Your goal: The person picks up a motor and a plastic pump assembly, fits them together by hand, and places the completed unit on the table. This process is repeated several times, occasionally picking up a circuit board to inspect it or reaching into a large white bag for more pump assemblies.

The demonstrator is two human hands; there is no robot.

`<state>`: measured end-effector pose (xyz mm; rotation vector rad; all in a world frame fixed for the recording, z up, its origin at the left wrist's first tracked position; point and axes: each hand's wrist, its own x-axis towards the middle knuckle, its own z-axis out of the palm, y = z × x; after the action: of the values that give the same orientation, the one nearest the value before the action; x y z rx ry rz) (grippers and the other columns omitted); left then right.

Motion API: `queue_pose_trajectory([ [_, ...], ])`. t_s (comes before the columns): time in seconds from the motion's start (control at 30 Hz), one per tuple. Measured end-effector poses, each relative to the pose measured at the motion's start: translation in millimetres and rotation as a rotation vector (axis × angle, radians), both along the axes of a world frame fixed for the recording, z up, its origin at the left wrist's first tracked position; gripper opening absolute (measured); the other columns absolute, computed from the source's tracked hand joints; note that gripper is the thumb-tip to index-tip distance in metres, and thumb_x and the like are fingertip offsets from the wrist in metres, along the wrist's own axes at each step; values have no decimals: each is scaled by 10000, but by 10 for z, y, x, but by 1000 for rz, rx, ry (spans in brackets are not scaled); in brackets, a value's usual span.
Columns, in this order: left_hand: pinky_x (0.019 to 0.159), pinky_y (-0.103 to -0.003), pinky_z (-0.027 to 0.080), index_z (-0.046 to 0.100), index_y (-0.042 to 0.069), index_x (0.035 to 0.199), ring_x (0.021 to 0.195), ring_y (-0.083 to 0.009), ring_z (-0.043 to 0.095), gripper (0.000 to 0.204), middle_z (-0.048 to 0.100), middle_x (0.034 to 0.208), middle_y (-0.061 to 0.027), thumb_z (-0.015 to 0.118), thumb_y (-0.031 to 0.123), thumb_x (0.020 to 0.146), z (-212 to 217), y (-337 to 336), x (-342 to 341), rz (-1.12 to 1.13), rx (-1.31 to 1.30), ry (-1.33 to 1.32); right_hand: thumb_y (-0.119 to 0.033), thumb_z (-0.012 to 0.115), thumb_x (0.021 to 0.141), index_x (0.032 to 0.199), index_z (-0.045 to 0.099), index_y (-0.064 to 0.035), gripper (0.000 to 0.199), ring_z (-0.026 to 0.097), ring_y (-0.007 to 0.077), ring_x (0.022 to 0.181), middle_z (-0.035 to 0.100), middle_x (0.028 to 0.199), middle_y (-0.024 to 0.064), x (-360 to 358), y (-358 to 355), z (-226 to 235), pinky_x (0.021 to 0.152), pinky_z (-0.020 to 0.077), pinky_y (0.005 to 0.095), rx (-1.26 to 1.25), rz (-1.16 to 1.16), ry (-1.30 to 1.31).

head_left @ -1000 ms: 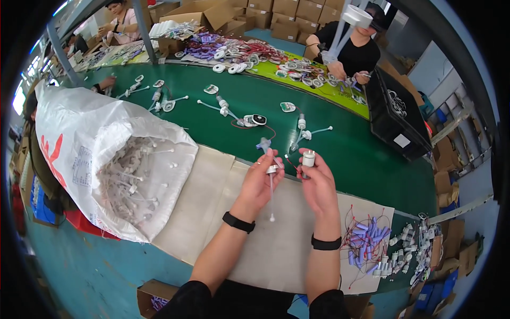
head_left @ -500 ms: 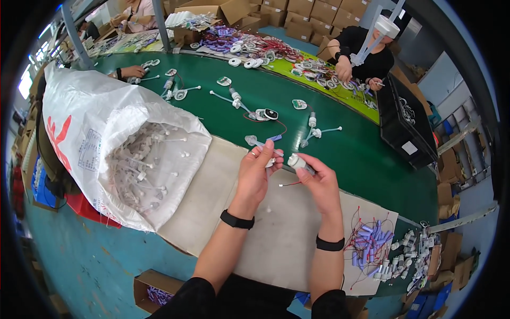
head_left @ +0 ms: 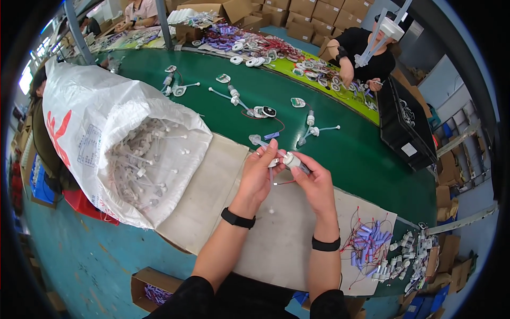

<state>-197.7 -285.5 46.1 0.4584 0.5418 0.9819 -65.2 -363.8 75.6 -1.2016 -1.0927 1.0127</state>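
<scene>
My left hand [head_left: 258, 173] pinches a clear plastic tube piece [head_left: 257, 140] with a white fitting, its flared end pointing up and away. In my right hand [head_left: 317, 186] is a small white-and-grey cylindrical part [head_left: 290, 160], with a thin red wire [head_left: 287, 183] hanging below it. The white end of the cylinder meets the tube piece between my fingertips. Whether the two are joined cannot be made out, since fingers cover the contact. Just beyond my hands, a purple battery cell [head_left: 271, 135] lies wired to a small oval unit on the green belt [head_left: 366, 170].
A large white sack [head_left: 79, 101] of clear tube pieces lies open at left. Purple wired cells [head_left: 369, 242] and white cylindrical parts [head_left: 396, 266] are heaped at right. Partly built assemblies [head_left: 312, 127] sit on the belt. Across it, a person's hand [head_left: 347, 74] hovers over parts beside a black crate [head_left: 404, 127].
My right hand has moved slightly left, bringing the cylindrical part against the tube piece. At far left, another person's hand has left the belt, and the parts near it are gone.
</scene>
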Motion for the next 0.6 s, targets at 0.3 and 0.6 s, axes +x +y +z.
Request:
queue_pose_trajectory([
  [0.3, 806, -285, 546, 665, 36, 1027, 890, -135, 653, 213, 696, 963, -58, 657, 241, 968, 69, 24, -85, -80, 178, 58, -41, 654, 932, 1243, 631, 25, 319, 551, 79, 878, 623, 1040, 24, 10, -36, 110, 767, 458, 214, 41, -82, -160],
  [0.6, 775, -294, 573, 671, -26, 1047, 837, -150, 677, 230, 702, 965, -84, 672, 185, 955, 96, -51, -45, -82, 344, 221, 5, 656, 899, 1223, 636, 36, 326, 551, 89, 869, 601, 1029, 38, 34, -155, 283, 743, 454, 212, 41, -170, -458],
])
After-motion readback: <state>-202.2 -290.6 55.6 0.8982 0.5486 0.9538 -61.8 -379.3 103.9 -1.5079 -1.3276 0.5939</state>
